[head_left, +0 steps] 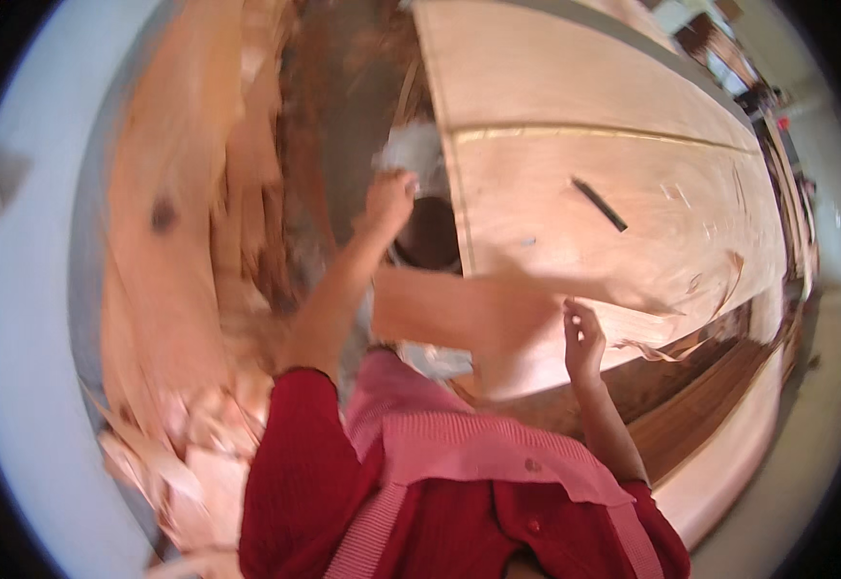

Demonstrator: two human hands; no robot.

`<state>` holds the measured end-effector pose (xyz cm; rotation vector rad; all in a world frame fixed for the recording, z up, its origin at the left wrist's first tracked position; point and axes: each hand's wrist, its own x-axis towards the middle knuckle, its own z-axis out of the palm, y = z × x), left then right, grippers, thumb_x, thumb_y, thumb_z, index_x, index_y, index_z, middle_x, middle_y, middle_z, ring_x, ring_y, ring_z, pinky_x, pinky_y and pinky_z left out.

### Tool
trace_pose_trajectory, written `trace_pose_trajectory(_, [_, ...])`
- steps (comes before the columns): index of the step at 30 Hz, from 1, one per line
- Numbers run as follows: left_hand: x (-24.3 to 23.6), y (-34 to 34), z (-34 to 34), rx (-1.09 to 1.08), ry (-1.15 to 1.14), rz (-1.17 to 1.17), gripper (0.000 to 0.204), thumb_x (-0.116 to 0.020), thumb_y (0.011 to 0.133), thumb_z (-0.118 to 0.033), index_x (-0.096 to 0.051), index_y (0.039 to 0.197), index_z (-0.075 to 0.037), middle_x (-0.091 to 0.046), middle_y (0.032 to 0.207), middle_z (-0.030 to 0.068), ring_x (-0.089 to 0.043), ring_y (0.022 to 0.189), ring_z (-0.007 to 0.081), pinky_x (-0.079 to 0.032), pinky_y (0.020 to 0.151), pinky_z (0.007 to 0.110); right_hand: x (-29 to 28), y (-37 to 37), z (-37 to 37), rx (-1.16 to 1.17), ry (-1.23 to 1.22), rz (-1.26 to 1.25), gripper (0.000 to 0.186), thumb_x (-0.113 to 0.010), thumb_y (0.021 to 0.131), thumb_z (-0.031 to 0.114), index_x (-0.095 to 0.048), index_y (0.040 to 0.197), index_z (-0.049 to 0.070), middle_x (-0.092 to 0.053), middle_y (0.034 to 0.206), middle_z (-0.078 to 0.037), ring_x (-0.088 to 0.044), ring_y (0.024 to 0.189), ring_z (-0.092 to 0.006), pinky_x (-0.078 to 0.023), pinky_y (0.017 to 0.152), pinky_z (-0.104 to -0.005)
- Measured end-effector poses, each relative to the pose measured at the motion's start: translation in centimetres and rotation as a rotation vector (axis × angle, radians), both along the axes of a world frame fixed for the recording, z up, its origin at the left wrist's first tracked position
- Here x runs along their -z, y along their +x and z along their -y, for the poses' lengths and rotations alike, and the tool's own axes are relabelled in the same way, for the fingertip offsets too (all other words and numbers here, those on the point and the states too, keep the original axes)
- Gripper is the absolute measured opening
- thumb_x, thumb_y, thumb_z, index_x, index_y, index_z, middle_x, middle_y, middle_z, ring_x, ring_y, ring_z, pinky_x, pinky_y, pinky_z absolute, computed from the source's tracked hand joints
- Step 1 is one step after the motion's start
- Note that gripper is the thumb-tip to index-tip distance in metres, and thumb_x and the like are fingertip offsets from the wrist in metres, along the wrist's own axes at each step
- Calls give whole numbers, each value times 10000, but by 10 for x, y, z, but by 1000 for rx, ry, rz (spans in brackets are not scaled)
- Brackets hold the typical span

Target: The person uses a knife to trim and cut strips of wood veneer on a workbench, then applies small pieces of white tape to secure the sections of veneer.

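Observation:
A thin strip of wood veneer lies across the near left corner of a large pale wood sheet, its left end reaching past the sheet's edge. With thumb and fingertips pinched, my right hand grips the strip at its right part. My left hand is raised beside the sheet's left edge, over a round dark container. Its fingers are curled closed; blur hides what they hold, if anything. Behind that hand is a whitish, blurred thing.
A narrow black tool rests on the sheet, and a yellowish band crosses it. Long veneer pieces are stacked at left, with torn scraps nearer me. More brown strips lie below the sheet at right.

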<state>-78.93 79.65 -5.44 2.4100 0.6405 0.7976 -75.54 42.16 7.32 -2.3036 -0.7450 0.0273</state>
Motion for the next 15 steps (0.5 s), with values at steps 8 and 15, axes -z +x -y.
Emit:
trace_pose_trajectory(8, [24, 112, -43, 240, 160, -439, 411, -496, 774, -127, -526, 1185, -128, -450, 1271, 88, -328, 1238, 275, -241, 975, 590, -10, -32, -36, 67, -11, 102, 235, -613, 711, 58, -611, 946, 41, -585, 1017, -124, -539, 945, -311, -454, 820, -391])
trace_pose_trajectory(15, [25, 99, -71, 736, -75, 134, 85, -609, 639, -58, -583, 712, -25, -608, 874, 136, -553, 902, 323, -456, 774, 404, 2, -40, -72, 290, -1, 78, 276, -608, 703, 34, -613, 979, 31, -596, 1001, -136, -561, 911, -320, -474, 781, -380])
